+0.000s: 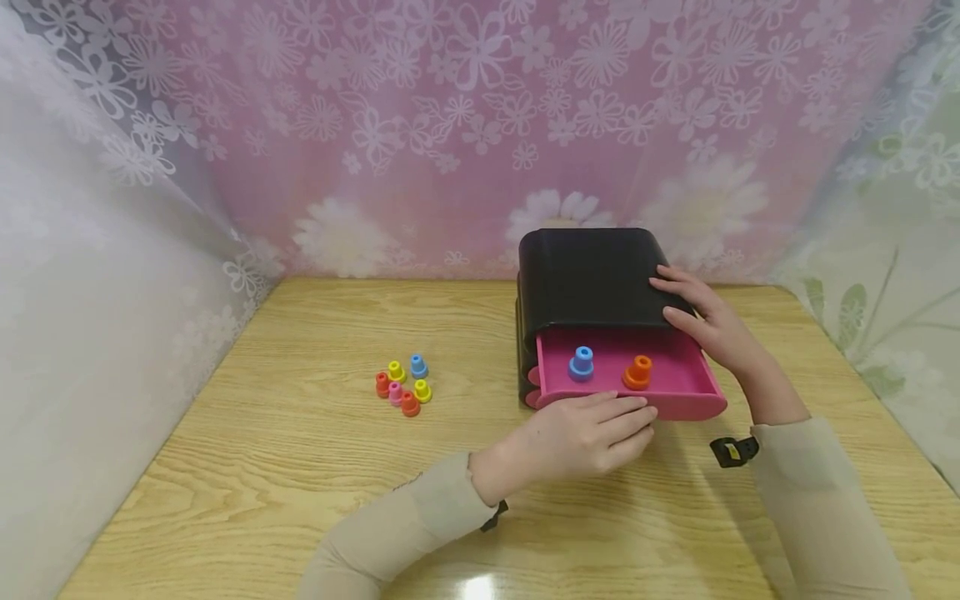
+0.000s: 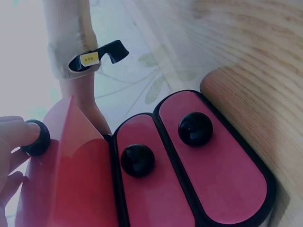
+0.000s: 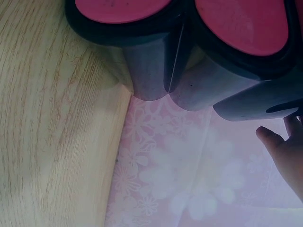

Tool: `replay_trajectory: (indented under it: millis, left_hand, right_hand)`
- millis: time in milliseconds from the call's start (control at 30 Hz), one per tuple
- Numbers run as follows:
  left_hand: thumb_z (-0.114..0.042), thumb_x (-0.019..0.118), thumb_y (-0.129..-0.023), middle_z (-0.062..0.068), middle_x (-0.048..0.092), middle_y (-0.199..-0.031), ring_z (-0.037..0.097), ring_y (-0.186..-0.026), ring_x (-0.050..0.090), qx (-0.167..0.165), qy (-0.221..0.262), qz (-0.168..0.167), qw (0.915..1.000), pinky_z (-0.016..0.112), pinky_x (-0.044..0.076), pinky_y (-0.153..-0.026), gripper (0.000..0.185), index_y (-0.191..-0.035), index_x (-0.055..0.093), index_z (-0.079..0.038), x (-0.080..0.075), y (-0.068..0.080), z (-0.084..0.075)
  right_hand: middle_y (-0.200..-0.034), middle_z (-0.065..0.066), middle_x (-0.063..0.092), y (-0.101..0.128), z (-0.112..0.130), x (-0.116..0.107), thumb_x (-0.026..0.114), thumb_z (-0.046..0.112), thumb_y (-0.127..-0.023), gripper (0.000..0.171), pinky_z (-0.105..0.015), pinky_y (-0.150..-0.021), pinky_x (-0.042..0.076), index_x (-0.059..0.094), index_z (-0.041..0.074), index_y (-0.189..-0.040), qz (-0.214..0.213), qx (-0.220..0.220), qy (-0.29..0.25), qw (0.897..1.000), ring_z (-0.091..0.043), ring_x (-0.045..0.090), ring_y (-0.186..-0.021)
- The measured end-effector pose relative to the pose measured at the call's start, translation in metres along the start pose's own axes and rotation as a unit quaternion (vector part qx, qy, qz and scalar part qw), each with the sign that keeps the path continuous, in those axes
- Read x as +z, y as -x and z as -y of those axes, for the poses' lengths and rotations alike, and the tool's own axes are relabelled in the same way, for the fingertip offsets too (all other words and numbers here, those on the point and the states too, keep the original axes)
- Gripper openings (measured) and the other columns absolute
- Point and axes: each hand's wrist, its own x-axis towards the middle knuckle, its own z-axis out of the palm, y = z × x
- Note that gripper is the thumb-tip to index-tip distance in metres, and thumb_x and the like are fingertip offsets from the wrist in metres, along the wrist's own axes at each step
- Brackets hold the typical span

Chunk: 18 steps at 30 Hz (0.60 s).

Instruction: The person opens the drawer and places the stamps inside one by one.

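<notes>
Pink drawer [image 1: 606, 360]: we see it pulled out of the top of the black box [image 1: 592, 275], with a blue cone [image 1: 581, 364] and an orange cone [image 1: 638, 373] standing inside.
Left hand [image 1: 588, 435]: its fingers are bent and pinch the drawer's round black knob [image 2: 37, 138].
Right hand [image 1: 712, 321]: its fingers are spread over the box's right edge, not wrapped round anything.
Drawer drop: we think one pull too far could make it fall, because its front hangs out with nothing under it.
Cone tumble: a quick jerk could knock both cones over, since they just stand loose.
Box slide: if the right hand lets go, a tug might drag the box along the table [image 1: 262, 467].
Sore fingers: a fast push could nip any finger near the gap.
</notes>
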Motion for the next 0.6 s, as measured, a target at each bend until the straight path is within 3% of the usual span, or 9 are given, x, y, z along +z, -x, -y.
replay_trajectory:
  millis: [100, 233, 600]
  left_hand:
    - [-0.01, 0.034, -0.095, 0.004, 0.058, -0.115, 0.018, -0.111, 0.049, -0.013, 0.0, 0.002, 0.9999, 0.031, 0.036, -0.093, 0.031, -0.107, 0.063, -0.013, 0.005, 0.001, 0.003]
    - [-0.011, 0.036, -0.095, 0.004, 0.058, -0.115, 0.017, -0.112, 0.049, -0.019, -0.006, 0.008, 0.9998, 0.031, 0.036, -0.093, 0.029, -0.107, 0.063, -0.014, 0.01, 0.0, 0.007]
    - [-0.013, 0.039, -0.095, 0.005, 0.056, -0.117, 0.018, -0.113, 0.048, -0.021, -0.011, 0.038, 0.999, 0.032, 0.035, -0.094, 0.027, -0.109, 0.062, -0.014, 0.016, -0.002, 0.017]
  right_hand:
    - [-0.139, -0.021, 0.023, 0.0, 0.0, 0.0, 0.047, -0.003, -0.087, 0.041, -0.043, -0.104, 0.01, 0.041, -0.007, -0.127, 0.001, -0.003, 0.0, 1.0, -0.028, 0.01, -0.131]
    - [-0.139, -0.021, 0.023, 0.0, 0.001, 0.0, 0.047, -0.004, -0.086, 0.041, -0.04, -0.104, 0.011, 0.04, -0.007, -0.127, -0.001, -0.005, -0.002, 1.0, -0.022, 0.01, -0.132]
    - [-0.14, -0.02, 0.023, 0.001, 0.001, -0.001, 0.047, -0.002, -0.087, 0.042, -0.046, -0.104, 0.008, 0.041, -0.005, -0.128, 0.001, -0.012, -0.006, 1.0, -0.024, 0.009, -0.132]
